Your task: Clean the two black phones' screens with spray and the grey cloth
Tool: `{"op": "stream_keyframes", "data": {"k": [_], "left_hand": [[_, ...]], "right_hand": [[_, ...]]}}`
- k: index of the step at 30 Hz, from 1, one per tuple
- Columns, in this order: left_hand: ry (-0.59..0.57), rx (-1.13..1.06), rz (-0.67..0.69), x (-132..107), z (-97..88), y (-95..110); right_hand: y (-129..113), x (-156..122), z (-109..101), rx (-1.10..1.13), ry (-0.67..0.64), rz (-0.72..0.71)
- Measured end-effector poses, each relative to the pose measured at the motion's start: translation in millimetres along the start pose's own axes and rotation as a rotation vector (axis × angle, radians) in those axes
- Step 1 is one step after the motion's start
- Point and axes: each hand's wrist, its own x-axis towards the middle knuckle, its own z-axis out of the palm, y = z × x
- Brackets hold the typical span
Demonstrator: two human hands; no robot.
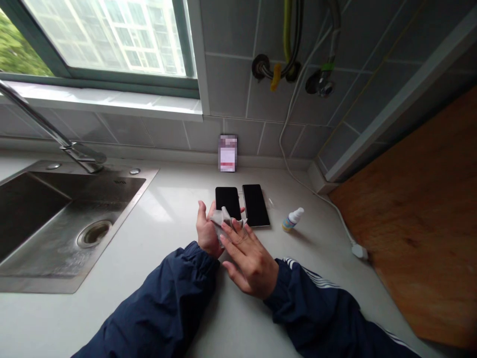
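My left hand (208,231) is palm up and holds a black smartphone (228,200) from beneath, with fingertips showing at both sides of it. A crumpled grey cloth (220,220) covers the lower part of the phone. My right hand (249,258) presses the cloth down onto the phone with its fingers stretched long, and its thumb is apart on the near side. Just right of the phone, a second black device (256,205), tablet-like and larger, lies on the counter. Farther right stands a small white spray bottle (292,220) with a coloured label.
A phone with a blurred lit screen (228,153) leans upright against the tiled wall. On the left is a steel sink (112,194) with a chrome faucet (84,156). A white cable (316,194) runs to a plug (359,251) beside a wooden panel (417,219).
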Motion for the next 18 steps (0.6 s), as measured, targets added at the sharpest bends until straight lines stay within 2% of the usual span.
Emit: {"op": "stream_keyframes", "data": {"k": [4,7,11,18], "left_hand": [[0.014,0.03,0.002,-0.5,2.2,-0.3],[0.02,0.03,-0.008,0.6,2.2,-1.1],[0.019,0.032,-0.011,1.2,1.0,-4.2],[-0.04,-0.006,-0.059,2.2,2.4,-12.1]], "right_hand": [[-2.9,-0.9,0.0,-0.025,-0.027,0.011],[-1.4,-1.6,1.6,-0.012,-0.126,0.014],[2.1,-2.8,6.5,-0.04,-0.214,0.09],[12.9,-4.9,8.6,-0.113,-0.145,0.188]]}}
